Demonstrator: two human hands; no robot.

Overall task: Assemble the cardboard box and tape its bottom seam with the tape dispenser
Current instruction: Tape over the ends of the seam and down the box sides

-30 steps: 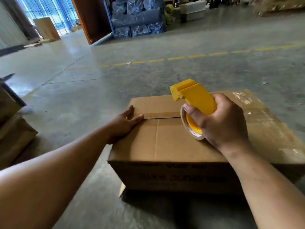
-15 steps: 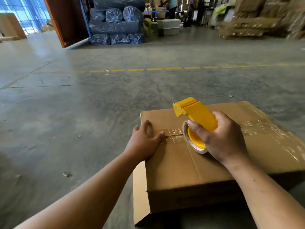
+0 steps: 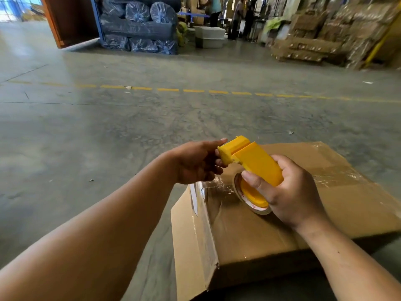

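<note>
The brown cardboard box (image 3: 325, 213) lies flaps-up on the concrete floor at lower right. Clear tape (image 3: 338, 177) runs along its seam and wrinkles over the left edge. One side flap (image 3: 191, 246) hangs loose at the left. My right hand (image 3: 293, 192) grips the yellow tape dispenser (image 3: 256, 161), lifted just above the box's left end, with the tape roll (image 3: 249, 198) under it. My left hand (image 3: 195, 161) is raised at the dispenser's cutter head, index finger on top and the other fingers curled around the clear tape strip (image 3: 208, 192) that drops to the box edge.
Open concrete floor stretches ahead, crossed by a dashed yellow line (image 3: 167, 90). At the back stand blue-wrapped bundles (image 3: 138, 25), an orange-brown panel (image 3: 71, 20), white bins (image 3: 209, 36), stacked cartons (image 3: 325, 33) and people (image 3: 214, 9).
My left hand has left the box top and risen to the dispenser's cutter head. The dispenser has lifted off the seam at the box's left end. The view has swung right.
</note>
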